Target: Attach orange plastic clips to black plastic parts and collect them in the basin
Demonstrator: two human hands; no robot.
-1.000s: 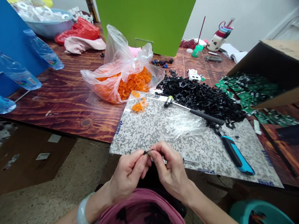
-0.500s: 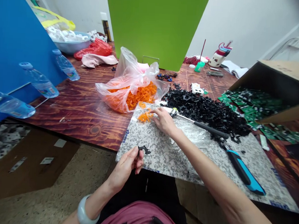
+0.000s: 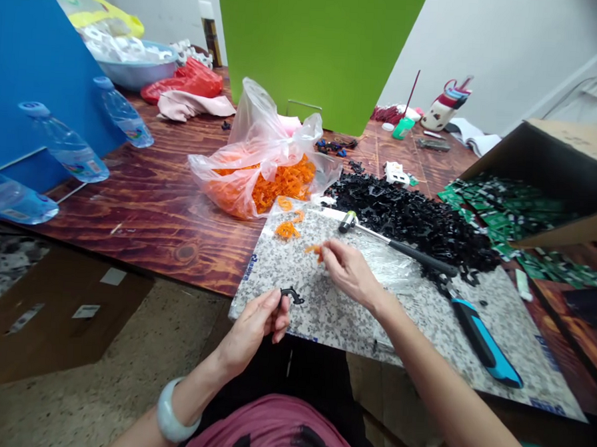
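A curved black plastic part (image 3: 293, 294) is pinched in my left hand (image 3: 259, 320), over the front left of the speckled board (image 3: 298, 323). My right hand (image 3: 349, 269) is closed on a small orange part (image 3: 313, 249), held above the board. Beyond it, a little heap of orange parts (image 3: 288, 230) lies on the board's far left corner. Behind that sits an open clear bag (image 3: 240, 187) full of orange parts. A small hammer (image 3: 378, 236) lies beside a pile of black parts (image 3: 404, 212), and clear thin strips (image 3: 394, 265) lie on the board.
A blue-and-black handled tool (image 3: 487, 343) lies at the board's right. Green circuit boards (image 3: 509, 214) spill from a cardboard box (image 3: 577, 148). Water bottles (image 3: 70, 146) lean at the left by a blue panel (image 3: 15, 82). A green panel (image 3: 318, 44) stands at the back.
My right hand has come back from the small orange heap toward my left hand, and now has an orange part in its fingers. My left hand still holds the black part.
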